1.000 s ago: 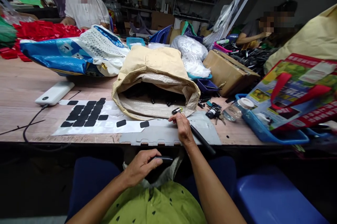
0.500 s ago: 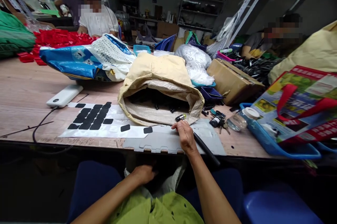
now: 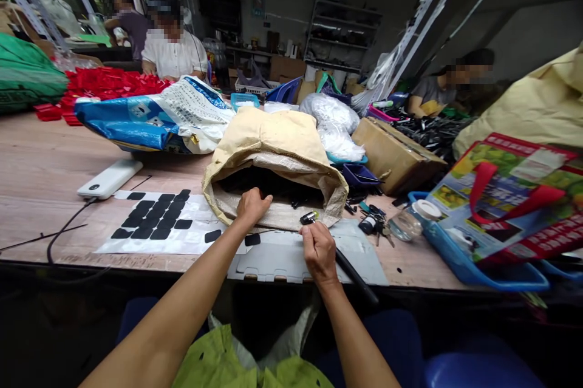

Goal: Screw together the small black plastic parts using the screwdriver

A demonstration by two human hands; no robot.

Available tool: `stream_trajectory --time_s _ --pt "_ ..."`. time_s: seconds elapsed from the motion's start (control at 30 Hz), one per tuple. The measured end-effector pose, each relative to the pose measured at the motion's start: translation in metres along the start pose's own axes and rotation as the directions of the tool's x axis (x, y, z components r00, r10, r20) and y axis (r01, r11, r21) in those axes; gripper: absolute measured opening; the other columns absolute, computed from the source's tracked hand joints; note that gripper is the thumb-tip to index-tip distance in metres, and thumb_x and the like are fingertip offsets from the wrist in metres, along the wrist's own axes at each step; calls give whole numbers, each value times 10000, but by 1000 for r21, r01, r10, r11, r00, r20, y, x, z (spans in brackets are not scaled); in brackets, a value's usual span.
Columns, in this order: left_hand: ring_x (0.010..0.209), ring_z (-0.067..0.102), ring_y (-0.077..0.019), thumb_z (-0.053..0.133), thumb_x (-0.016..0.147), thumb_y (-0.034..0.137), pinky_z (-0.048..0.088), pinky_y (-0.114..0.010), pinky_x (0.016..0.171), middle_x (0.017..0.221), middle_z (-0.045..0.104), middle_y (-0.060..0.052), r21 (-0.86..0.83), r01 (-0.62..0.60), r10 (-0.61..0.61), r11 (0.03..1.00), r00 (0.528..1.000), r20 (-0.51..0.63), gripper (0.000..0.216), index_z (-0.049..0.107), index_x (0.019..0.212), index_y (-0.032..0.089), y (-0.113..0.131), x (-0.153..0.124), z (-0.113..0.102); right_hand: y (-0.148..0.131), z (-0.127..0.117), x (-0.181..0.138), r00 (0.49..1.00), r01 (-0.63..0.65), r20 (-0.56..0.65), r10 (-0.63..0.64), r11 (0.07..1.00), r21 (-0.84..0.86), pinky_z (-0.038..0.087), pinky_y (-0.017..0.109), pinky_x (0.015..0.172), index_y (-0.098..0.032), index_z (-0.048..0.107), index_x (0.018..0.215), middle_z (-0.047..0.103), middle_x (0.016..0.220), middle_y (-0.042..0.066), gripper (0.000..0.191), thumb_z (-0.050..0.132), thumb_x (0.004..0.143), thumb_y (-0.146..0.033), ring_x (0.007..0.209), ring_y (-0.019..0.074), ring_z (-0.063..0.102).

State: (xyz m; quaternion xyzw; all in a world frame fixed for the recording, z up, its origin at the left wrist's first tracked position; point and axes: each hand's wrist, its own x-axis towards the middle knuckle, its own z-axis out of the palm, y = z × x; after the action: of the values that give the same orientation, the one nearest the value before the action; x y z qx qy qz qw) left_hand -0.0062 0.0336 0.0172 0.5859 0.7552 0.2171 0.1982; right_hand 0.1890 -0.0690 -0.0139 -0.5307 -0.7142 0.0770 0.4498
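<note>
My left hand [image 3: 253, 207] reaches over the front lip of a cream woven sack [image 3: 273, 130], whose mouth gapes toward me. Its fingers are bent away from view inside the opening, so their grip is hidden. Dark small parts [image 3: 298, 201] lie in the shadowed sack. Just in front of the sack's right side, my right hand [image 3: 319, 249] is closed around a black stick-like tool [image 3: 357, 279]. The tool's shiny tip with a yellow-green bit pokes out beyond the fingers, and its long shaft slants down past the table edge.
Left on the table are a white sheet with black rounded pads [image 3: 155, 218] and a cabled white power bank [image 3: 109, 179]. Keys [image 3: 385, 231], a clear jar [image 3: 405, 224] and a blue basket [image 3: 492, 275] stand right. A blue-white bag [image 3: 155, 115] lies behind. Several people sit farther back.
My left hand has risen from my lap, below the table edge, to the sack's mouth. The right hand keeps its hold on the tool in about the same place. The view has shifted slightly.
</note>
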Motion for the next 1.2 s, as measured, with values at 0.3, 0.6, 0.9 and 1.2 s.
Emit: stream_trajectory --time_s 0.3,0.6,0.9,1.2 --pt "880 693 -250 676 784 332 464 -311 723 915 755 -71 -53 -44 46 998 998 38 163 694 901 220 -16 -5 -4 1 0 0 998 -14 -59 13 1000 -3 417 305 769 -214 603 765 551 772 26 330 431 1027 -318 802 186 526" --pt "796 607 -162 700 814 274 429 -260 703 909 692 5 -261 -491 530 831 841 109 136 689 943 231 -31 -62 10 0 1 -1 980 -28 -201 11 997 -79 419 323 800 -210 610 794 562 779 29 288 452 1018 -298 810 193 521" --pt "859 620 -166 704 809 253 448 -273 761 931 664 6 -228 -480 506 847 859 75 144 701 953 244 -33 -68 15 -1 -10 -8 962 -211 -238 135 922 -326 384 363 847 -200 684 955 666 950 76 163 541 947 -278 907 237 535" --pt "831 618 -165 736 742 241 452 -276 767 885 640 15 -245 -498 530 832 844 85 159 727 901 239 -35 -70 15 23 -35 -8 946 -253 29 324 788 -562 353 328 725 -213 700 967 648 916 79 119 625 887 -259 830 223 553"
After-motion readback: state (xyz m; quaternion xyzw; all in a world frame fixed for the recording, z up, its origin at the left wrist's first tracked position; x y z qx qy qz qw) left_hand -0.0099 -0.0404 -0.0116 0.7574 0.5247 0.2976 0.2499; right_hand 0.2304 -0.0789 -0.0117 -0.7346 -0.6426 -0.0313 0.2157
